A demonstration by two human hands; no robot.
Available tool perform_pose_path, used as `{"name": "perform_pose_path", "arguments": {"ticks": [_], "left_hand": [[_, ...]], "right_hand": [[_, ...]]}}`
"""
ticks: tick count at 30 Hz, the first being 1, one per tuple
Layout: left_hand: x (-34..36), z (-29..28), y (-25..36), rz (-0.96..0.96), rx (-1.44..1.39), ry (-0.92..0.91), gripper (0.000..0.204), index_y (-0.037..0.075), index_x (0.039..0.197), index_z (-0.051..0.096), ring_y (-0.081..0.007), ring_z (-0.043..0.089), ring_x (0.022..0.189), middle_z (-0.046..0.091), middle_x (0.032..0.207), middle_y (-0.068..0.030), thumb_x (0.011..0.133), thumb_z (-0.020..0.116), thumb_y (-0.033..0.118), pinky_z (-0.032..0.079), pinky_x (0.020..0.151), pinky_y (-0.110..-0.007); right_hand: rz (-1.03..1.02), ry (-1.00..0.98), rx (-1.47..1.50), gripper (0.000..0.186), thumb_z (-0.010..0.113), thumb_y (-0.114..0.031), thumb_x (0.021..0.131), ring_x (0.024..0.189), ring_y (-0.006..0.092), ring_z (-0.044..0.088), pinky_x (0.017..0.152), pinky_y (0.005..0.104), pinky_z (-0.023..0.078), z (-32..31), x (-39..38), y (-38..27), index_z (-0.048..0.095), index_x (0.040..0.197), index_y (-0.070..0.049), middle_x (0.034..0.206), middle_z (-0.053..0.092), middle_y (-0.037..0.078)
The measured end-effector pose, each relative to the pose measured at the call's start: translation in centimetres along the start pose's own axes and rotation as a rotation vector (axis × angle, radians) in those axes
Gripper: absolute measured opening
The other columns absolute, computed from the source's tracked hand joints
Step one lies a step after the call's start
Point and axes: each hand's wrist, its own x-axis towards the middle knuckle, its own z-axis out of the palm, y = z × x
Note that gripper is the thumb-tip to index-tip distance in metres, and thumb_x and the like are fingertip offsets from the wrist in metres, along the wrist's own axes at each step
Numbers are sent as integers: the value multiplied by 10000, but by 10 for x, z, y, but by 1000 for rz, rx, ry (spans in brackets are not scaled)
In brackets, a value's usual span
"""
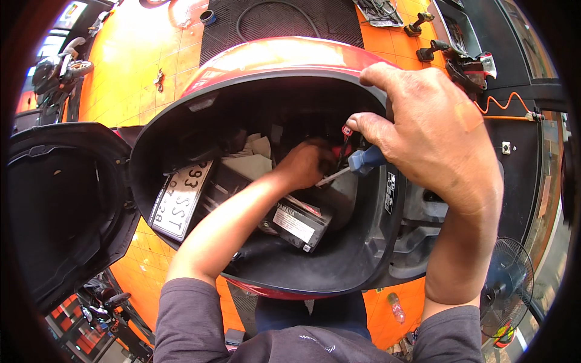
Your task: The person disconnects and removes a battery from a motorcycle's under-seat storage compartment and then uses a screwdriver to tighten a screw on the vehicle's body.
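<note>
I lean over the open black storage bin (339,266) under the seat of a red scooter (278,49). My right hand (433,130) comes over the bin's right rim, closed on a blue-handled screwdriver (367,160). Its metal shaft slants down to the left, the tip close to my left hand (305,164). That hand reaches deep inside with its fingers bent, and what they grip is hidden in shadow. By my right thumb is a small red-ended piece (347,130) on a dark lead. A black battery (298,225) with a white label lies tilted below my left forearm.
A number plate (181,199) leans at the bin's left end, beside pale folded paper or cloth (254,158). The raised seat (66,206) hangs open at left. Power drills (419,25) lie far right; a fan (507,287) and a bottle (396,307) are near right.
</note>
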Motion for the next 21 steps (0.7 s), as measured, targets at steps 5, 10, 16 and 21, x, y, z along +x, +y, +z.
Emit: {"name": "perform_pose_path", "arguments": {"ticks": [5, 10, 16, 21], "left_hand": [[3, -1, -19, -312, 50, 252, 312, 22, 1109, 641, -418, 606, 1117, 637, 1161, -265, 833, 624, 167, 490, 928, -471], [25, 4, -58, -340, 335, -3, 379, 4, 1177, 608, -425, 613, 1105, 632, 1191, -274, 862, 626, 215, 498, 915, -475], [59, -42, 14, -593, -41, -333, 517, 93, 1363, 557, -353, 581, 1220, 591, 1332, -213, 896, 633, 300, 463, 1019, -430], [54, -41, -21, -531, -14, -320, 498, 92, 1346, 566, -348, 585, 1209, 598, 1320, -209, 896, 633, 295, 465, 1013, -429]], "right_hand": [[26, -7, 17, 356, 752, -277, 811, 911, 357, 673, 812, 444, 527, 0, 0, 2, 674, 1092, -72, 924, 705, 167], [-109, 201, 61, 334, 749, -251, 805, 912, 372, 660, 803, 465, 519, 19, -5, 13, 657, 1061, -58, 910, 691, 185], [-144, 270, -41, 323, 741, -245, 807, 914, 364, 655, 799, 462, 518, 26, -9, 27, 649, 1053, -57, 913, 680, 179], [-172, 323, -65, 323, 736, -243, 808, 920, 351, 652, 800, 454, 519, 30, -9, 27, 646, 1058, -59, 926, 674, 169]]}}
